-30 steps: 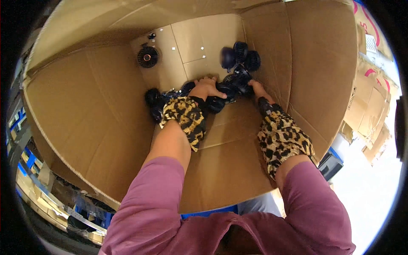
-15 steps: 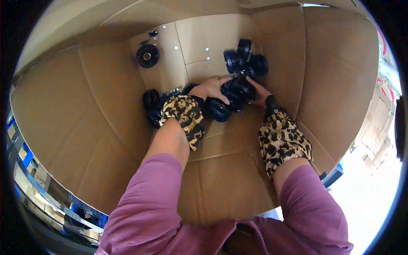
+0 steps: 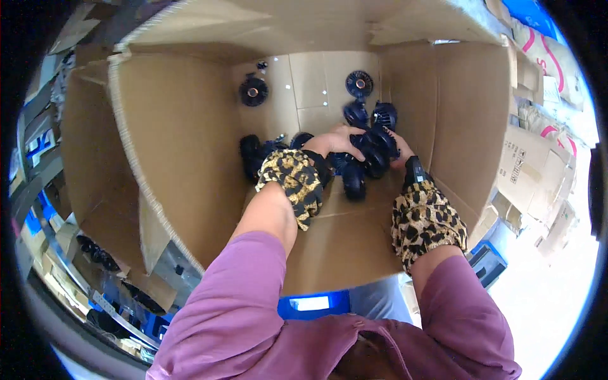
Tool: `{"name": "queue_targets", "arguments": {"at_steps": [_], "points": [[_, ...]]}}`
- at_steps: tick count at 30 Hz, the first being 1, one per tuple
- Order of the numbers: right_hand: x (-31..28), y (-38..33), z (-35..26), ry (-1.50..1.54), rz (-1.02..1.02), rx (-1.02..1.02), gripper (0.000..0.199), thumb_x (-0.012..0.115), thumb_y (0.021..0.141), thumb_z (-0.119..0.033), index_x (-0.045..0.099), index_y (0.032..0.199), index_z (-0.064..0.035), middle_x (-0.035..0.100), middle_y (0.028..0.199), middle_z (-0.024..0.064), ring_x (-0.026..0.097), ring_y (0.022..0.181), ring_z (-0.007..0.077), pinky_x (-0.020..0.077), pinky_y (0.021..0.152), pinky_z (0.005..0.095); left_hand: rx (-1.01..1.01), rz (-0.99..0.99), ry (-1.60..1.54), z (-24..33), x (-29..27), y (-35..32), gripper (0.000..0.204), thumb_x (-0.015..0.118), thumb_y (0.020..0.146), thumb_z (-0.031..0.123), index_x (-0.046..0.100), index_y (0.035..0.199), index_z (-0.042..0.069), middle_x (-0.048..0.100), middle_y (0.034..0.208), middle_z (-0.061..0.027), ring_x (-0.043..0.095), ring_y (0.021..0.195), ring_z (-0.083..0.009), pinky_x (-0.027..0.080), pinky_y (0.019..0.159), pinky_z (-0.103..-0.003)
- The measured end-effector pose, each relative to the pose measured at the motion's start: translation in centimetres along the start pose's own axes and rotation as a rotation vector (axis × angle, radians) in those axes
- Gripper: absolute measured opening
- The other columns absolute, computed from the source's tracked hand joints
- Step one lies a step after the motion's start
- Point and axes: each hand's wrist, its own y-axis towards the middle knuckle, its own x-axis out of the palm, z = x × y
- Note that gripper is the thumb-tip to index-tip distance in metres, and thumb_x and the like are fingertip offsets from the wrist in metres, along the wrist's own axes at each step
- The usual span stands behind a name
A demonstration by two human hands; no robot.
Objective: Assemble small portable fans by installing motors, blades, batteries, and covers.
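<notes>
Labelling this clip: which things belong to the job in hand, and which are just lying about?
In the job, by the look of it:
- fans, some touched by left hand and right hand
- carton holding them

Lying about, seemingly:
- white bits on its floor
- other cartons, outside right
- blue box, lower right

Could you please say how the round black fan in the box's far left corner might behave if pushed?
The black fan would probably slide, not roll, as it appears to lie flat. Its fine-ribbed grille looks rigid but possibly breakable.
</notes>
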Motion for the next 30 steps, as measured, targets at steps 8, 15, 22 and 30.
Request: {"name": "queue_targets", "arguments": {"at_steps": [8,15,22,30], "points": [[-3.5,0.1,-1.1,0.157,-0.078,-0.091,0.058,0.074,0.07,-0.003,0.051,0.123,-0.0046,0.062,0.114,0.0106,0.06,0.103,0.0225,0.0453,0.093,0.0358,0.043,-0.084,-0.12,1.4,-0.2,1.0,0.091,0.084,0.053,0.042,0.048,0.132,0.012,0.047,0.134,-0.0163,0.046,0.122,-0.0294,0.036,0.104,-0.035],[-13.4,3.8,-7.0,-1.079,0.11,-0.984,0.071,0.076,0.067,-0.003,0.042,0.129,-0.0058,0.056,0.118,0.0112,0.055,0.109,0.0208,0.0408,0.095,0.0311,0.241,0.124,-0.197,2.7,0.3,4.0,0.088,0.085,0.049,0.041,0.055,0.125,0.009,0.056,0.12,-0.0217,0.053,0.114,-0.0316,0.039,0.1,-0.037],[2.3,-4.5,-4.5,-1.439,0.141,-1.295,0.047,0.053,0.079,0.005,0.044,0.125,-0.003,0.052,0.122,0.0145,0.05,0.113,0.0231,0.0351,0.102,0.0328,0.398,0.383,-0.173,2.0,-3.3,-0.6,0.089,0.085,0.049,0.041,0.054,0.124,0.005,0.061,0.113,-0.0202,0.059,0.105,-0.0302,0.045,0.093,-0.035],[22.1,-15.6,-2.4,-0.638,-0.21,-0.679,0.034,0.05,0.084,-0.026,0.058,0.107,-0.0031,0.065,0.098,0.01,0.064,0.087,0.0249,0.0515,0.08,0.0376,0.247,0.876,-0.032,10.9,-7.8,-22.4,0.093,0.086,0.045,0.045,0.055,0.126,0.011,0.054,0.108,-0.0233,0.05,0.105,-0.0357,0.041,0.093,-0.036]]}}
